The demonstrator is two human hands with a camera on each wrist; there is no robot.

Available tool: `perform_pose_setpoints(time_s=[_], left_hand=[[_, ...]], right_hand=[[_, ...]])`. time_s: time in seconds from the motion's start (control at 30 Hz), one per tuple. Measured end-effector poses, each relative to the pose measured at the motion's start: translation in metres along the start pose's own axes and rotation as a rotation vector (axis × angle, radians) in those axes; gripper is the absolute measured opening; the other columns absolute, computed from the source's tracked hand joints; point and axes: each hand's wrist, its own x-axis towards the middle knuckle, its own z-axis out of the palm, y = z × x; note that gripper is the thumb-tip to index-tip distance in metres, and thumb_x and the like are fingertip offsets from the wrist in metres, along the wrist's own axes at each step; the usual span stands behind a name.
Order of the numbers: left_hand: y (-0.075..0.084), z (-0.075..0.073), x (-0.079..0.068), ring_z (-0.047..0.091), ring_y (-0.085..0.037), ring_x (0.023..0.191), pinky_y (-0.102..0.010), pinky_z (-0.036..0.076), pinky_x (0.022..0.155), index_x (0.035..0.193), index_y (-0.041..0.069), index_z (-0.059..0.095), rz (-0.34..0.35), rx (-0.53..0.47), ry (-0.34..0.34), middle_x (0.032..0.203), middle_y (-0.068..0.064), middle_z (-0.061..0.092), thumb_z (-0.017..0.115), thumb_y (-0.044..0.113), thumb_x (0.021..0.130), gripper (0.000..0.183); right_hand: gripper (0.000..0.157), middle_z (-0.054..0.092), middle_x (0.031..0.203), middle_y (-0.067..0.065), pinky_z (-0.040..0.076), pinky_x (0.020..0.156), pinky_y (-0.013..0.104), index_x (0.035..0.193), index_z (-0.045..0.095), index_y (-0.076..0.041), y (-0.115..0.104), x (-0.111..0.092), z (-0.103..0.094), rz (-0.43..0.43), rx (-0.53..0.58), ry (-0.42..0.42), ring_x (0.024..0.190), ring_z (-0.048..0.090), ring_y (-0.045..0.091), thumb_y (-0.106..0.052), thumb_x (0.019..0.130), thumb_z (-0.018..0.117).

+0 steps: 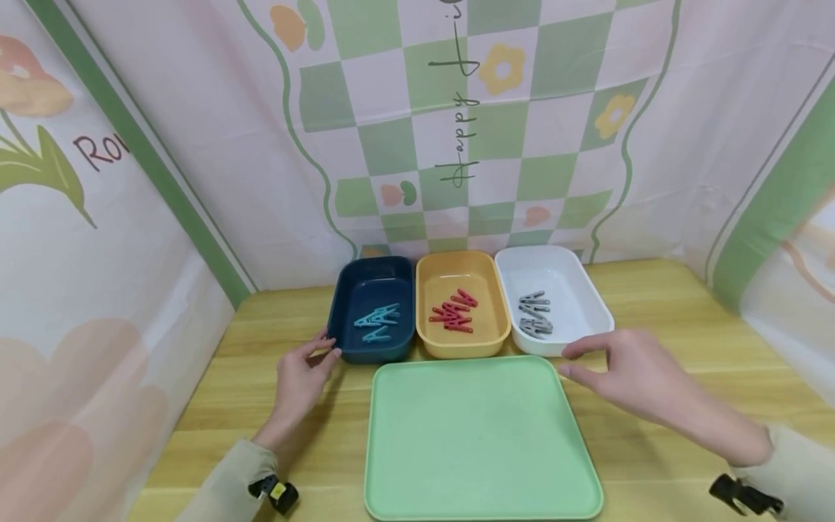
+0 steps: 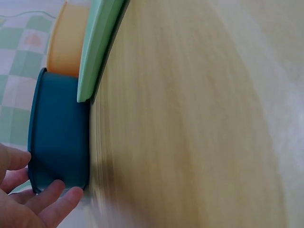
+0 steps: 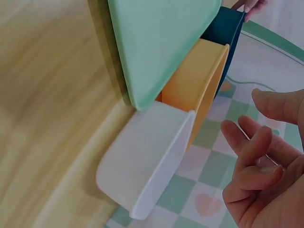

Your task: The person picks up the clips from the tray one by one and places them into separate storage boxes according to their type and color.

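My left hand [image 1: 301,380] is at the near left corner of the dark blue bin [image 1: 359,355], its fingertips right at the wall and rim. Loosely extended fingers [image 2: 53,202] show there in the left wrist view. Several teal clothespins [image 1: 378,317] lie in that bin. The yellow bin [image 1: 466,350] beside it holds red clothespins [image 1: 454,312]. In the white bin [image 1: 590,319] are grey clothespins [image 1: 536,326]. My right hand [image 1: 629,370] hovers by the near right corner of the white bin, thumb and fingers apart, holding nothing.
A light green tray [image 1: 483,442] lies on the wooden table [image 1: 672,319] in front of the three bins, close to their near walls. Behind them hangs a checked, flowered cloth [image 1: 476,138], with printed cloth at both sides too.
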Motion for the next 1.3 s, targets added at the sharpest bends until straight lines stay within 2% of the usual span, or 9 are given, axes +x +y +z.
perform_pose_setpoints(time_s=[0.37, 0.5, 0.6, 0.7, 0.87, 1.0, 1.1, 1.23, 1.3], left_hand=[[0.000, -0.001, -0.002, 0.072, -0.037, 0.111, -0.030, 0.062, 0.088, 0.120, -0.006, 0.074, -0.010, 0.012, 0.015, 0.149, -0.020, 0.058, 0.075, 0.000, 0.097, 0.025], [0.001, 0.001, -0.005, 0.071, -0.038, 0.114, -0.031, 0.061, 0.089, 0.120, -0.008, 0.074, 0.006, -0.012, 0.025, 0.149, -0.023, 0.056, 0.075, -0.003, 0.096, 0.025], [0.004, 0.002, -0.008, 0.069, -0.038, 0.118, -0.035, 0.060, 0.092, 0.124, -0.008, 0.072, 0.017, -0.021, 0.021, 0.152, -0.024, 0.054, 0.074, -0.001, 0.097, 0.028], [0.007, 0.002, -0.010, 0.064, -0.037, 0.126, -0.040, 0.060, 0.094, 0.130, -0.006, 0.069, 0.023, -0.014, 0.029, 0.155, -0.021, 0.051, 0.073, 0.002, 0.098, 0.033], [0.016, -0.002, -0.010, 0.061, -0.035, 0.132, -0.040, 0.061, 0.094, 0.131, -0.004, 0.070, 0.023, 0.018, 0.110, 0.155, -0.016, 0.053, 0.073, 0.006, 0.099, 0.033], [0.029, -0.010, -0.007, 0.068, -0.030, 0.119, -0.023, 0.061, 0.086, 0.122, -0.002, 0.074, 0.054, 0.032, 0.184, 0.135, -0.016, 0.068, 0.075, 0.004, 0.097, 0.026], [0.042, -0.018, 0.000, 0.070, -0.026, 0.099, -0.012, 0.058, 0.076, 0.109, -0.003, 0.076, 0.112, 0.056, 0.225, 0.109, -0.017, 0.075, 0.076, 0.002, 0.096, 0.014], [0.061, -0.028, 0.010, 0.066, -0.021, 0.082, -0.013, 0.054, 0.067, 0.096, 0.000, 0.078, 0.180, 0.171, 0.217, 0.089, -0.011, 0.073, 0.074, 0.011, 0.100, 0.012], [0.073, -0.031, 0.015, 0.066, -0.021, 0.080, -0.019, 0.055, 0.066, 0.095, 0.002, 0.078, 0.207, 0.228, 0.187, 0.088, -0.009, 0.073, 0.073, 0.016, 0.101, 0.016]], right_hand=[[0.017, 0.035, 0.052, -0.015, 0.030, 0.038, 0.023, 0.103, 0.083, -0.022, -0.002, -0.017, 0.016, -0.012, 0.040, -0.024, 0.043, 0.031, 0.002, -0.031, 0.089, 0.086], [0.018, 0.062, 0.069, -0.014, 0.033, 0.040, 0.023, 0.103, 0.082, -0.022, -0.002, -0.021, 0.021, -0.023, 0.061, -0.028, 0.045, 0.032, 0.002, -0.030, 0.087, 0.087], [0.017, 0.074, 0.093, -0.014, 0.045, 0.049, 0.026, 0.100, 0.082, -0.024, -0.003, -0.024, 0.025, -0.050, 0.047, -0.013, 0.055, 0.049, 0.003, -0.030, 0.086, 0.088], [0.016, 0.076, 0.098, -0.015, 0.057, 0.066, 0.033, 0.097, 0.081, -0.025, -0.004, -0.025, 0.030, -0.070, 0.029, -0.008, 0.077, 0.068, 0.010, -0.030, 0.084, 0.089], [0.019, 0.077, 0.098, -0.014, 0.061, 0.076, 0.043, 0.099, 0.082, -0.024, -0.008, -0.025, 0.036, -0.059, 0.010, -0.055, 0.095, 0.074, 0.018, -0.033, 0.084, 0.089], [0.021, 0.076, 0.097, -0.013, 0.061, 0.074, 0.039, 0.101, 0.082, -0.022, -0.010, -0.024, 0.038, -0.054, 0.012, -0.080, 0.093, 0.073, 0.015, -0.031, 0.084, 0.089], [0.012, 0.073, 0.091, -0.017, 0.055, 0.061, 0.030, 0.097, 0.082, -0.024, -0.012, -0.021, 0.037, -0.064, 0.046, -0.069, 0.074, 0.066, 0.007, -0.026, 0.086, 0.088], [0.008, 0.071, 0.084, -0.015, 0.044, 0.047, 0.023, 0.095, 0.082, -0.019, -0.014, -0.008, 0.032, -0.117, 0.093, -0.021, 0.056, 0.049, 0.002, -0.016, 0.089, 0.085], [0.013, 0.075, 0.090, -0.005, 0.051, 0.051, 0.026, 0.102, 0.082, -0.012, -0.016, 0.002, 0.025, -0.143, 0.086, 0.005, 0.062, 0.056, 0.006, -0.015, 0.089, 0.085]])
